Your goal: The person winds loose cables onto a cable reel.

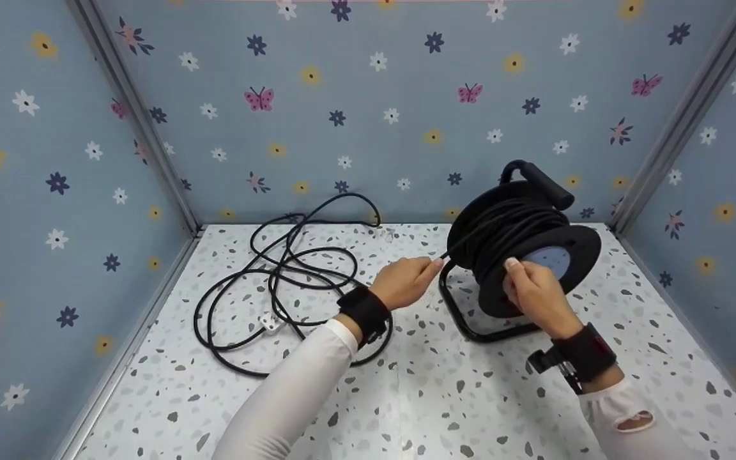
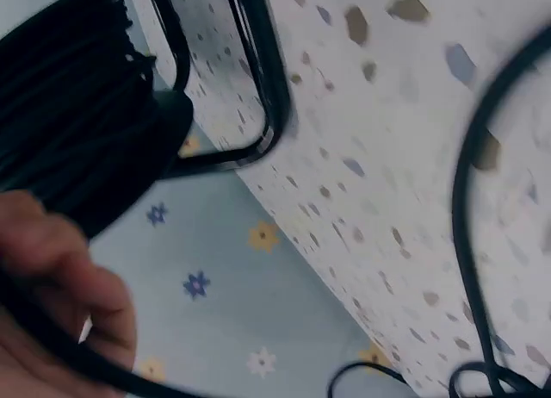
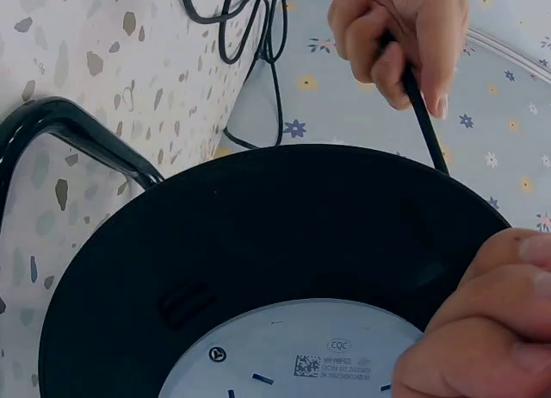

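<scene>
A black cable reel (image 1: pixel 582 252) stands tilted on its tubular frame (image 1: pixel 454 310), many turns of cable wound on its drum. My left hand (image 1: pixel 405 281), left of the reel, pinches the black cable (image 3: pixel 422 114), which runs taut from the fingers up to the drum. At the reel's near side face my right hand (image 1: pixel 537 297) has its fingers curled against the disc; the exact part it grips is hidden behind the fingers. The right wrist view shows the disc's pale printed label (image 3: pixel 327 346) beside these fingers (image 3: pixel 491 329).
Loose cable loops (image 1: pixel 195 316) spread over the speckled white surface on the left. A white plug (image 1: pixel 271 322) lies among them. Above the drum is the reel's carrying handle (image 1: pixel 547 185). Blue flowered panels (image 1: pixel 355 96) enclose the back and both sides.
</scene>
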Demonstrator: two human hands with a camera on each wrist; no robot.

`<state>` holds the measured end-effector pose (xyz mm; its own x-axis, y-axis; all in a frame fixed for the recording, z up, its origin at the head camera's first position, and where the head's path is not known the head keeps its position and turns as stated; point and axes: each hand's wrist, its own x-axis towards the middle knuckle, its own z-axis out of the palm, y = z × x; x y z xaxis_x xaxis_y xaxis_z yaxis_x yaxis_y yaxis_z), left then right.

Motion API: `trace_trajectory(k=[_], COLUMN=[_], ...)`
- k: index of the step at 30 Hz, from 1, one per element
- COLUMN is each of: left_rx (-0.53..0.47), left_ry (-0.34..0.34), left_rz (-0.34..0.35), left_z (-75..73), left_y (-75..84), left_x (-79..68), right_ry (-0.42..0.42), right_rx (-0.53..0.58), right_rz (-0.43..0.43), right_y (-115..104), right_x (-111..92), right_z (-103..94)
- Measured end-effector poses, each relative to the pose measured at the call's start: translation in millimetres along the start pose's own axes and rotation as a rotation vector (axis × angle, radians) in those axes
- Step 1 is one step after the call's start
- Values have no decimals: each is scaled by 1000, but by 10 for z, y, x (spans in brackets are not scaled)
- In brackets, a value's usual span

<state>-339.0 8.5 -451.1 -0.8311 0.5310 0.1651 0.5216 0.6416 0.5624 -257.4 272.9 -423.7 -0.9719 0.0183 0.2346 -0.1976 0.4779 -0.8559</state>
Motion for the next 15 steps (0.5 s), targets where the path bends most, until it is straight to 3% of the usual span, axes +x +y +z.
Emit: trace_trajectory(k=[4,10,15], left_rx=[-24,94,227], left_ry=[-49,-168,-240], left_rz=[-110,-293,-298], left_z=[-161,-330,-366], left_y=[-318,-833,-1131], left_x=[-115,-431,-698], right_ry=[-4,-5,-6], right_rx=[18,40,62], right_rz=[17,2,-9], right_y=[3,-6,-3], right_x=[0,-14,-16], right_z=[3,29,49])
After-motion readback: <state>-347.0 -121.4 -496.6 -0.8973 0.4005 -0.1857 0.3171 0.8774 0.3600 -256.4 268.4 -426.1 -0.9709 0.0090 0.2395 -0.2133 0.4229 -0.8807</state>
